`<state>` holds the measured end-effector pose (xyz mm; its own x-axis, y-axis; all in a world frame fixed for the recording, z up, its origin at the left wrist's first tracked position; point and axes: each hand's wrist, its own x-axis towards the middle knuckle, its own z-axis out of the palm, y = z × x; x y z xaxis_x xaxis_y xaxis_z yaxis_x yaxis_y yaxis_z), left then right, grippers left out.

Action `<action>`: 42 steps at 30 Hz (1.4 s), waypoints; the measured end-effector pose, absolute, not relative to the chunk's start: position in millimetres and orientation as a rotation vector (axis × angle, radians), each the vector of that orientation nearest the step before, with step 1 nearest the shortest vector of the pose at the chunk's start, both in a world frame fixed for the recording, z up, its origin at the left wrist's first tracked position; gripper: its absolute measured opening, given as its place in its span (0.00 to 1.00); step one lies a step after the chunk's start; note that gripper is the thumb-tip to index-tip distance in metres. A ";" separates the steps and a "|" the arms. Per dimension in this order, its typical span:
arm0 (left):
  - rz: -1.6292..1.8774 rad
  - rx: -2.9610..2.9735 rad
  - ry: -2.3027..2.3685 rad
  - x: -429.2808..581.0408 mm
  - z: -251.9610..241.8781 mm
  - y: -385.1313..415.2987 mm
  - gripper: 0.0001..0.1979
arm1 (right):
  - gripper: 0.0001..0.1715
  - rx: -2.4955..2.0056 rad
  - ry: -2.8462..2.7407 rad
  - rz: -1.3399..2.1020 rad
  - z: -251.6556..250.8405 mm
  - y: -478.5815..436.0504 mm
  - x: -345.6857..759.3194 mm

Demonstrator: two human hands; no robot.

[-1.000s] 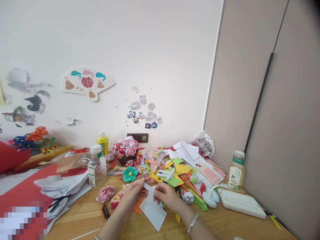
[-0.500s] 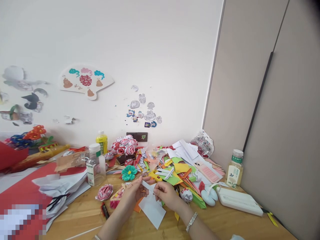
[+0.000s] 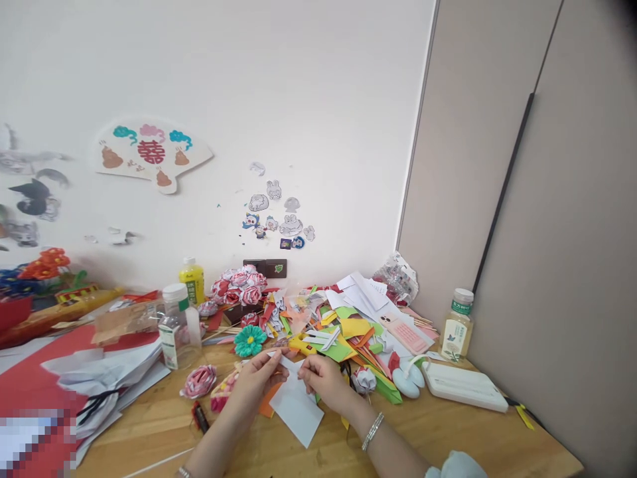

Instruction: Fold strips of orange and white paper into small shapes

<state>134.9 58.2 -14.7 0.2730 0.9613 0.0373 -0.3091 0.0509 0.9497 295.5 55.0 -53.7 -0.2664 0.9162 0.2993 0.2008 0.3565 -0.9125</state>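
Two hands share a narrow white paper strip (image 3: 289, 363), L hand (image 3: 257, 377) at the far-left end & R hand (image 3: 324, 381) at the near-right end, prob. so the piece is steadied from both sides; it's up betw. them, above a flat white rectangular paper sheet (image 3: 298, 414) lying skewed on the light-brown wooden tabletop (image 3: 398, 428). Sheet's right under the work, presumably for easy reach; whether strip & sheet touch, can't tell. Bright teal petalled flower w/ yellow centre (image 3: 250, 340) & pink-and-white rolled paper rose (image 3: 199, 382) sit off to the left, likely out of the hands' way. Fingers: L thumb pressed on the strip, index etc. behind it, other fingers loosely curved; R thumb & index closed in a tight pinch on its end, rest curled toward the palm, exact contact partly hidden by the knuckles
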 end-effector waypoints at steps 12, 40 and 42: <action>1.160 1.068 0.825 143.4 -20.4 59.9 0.18 | 0.18 -1.030 -1.786 0.865 -45.6 47.4 293.4; 1.066 0.968 0.795 131.3 -24.4 72.1 0.21 | 0.17 -0.992 -1.827 0.988 -41.0 47.4 298.3; 1.027 1.012 0.872 130.5 -24.7 74.2 0.26 | 0.18 -1.036 -1.775 0.870 -42.2 51.6 300.5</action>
